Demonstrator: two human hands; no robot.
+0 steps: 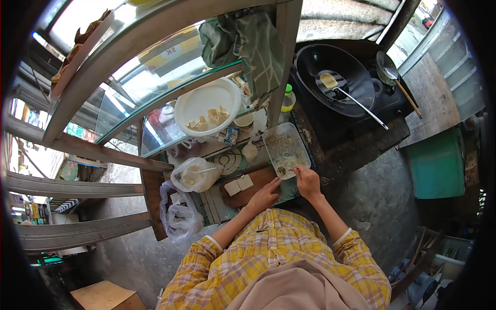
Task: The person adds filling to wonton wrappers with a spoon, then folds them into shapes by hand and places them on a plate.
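My right hand is closed around the handle of a spoon, whose bowl sits in pale, wet batter at the near end of a clear plastic container. My left hand rests over the wooden cutting board, fingers stretched out and fingertips right at the container's near left corner. On the board, left of that hand, lie white tofu blocks. A plastic bag with pale contents stands beyond them, and another thin plastic bag hangs over the counter's left edge.
At the right, a black wok with oil sits on the stove, a spatula resting in it. A strainer lies beside it. A white plate with folded pieces stands on the glass shelf. A green-capped bottle is near the stove.
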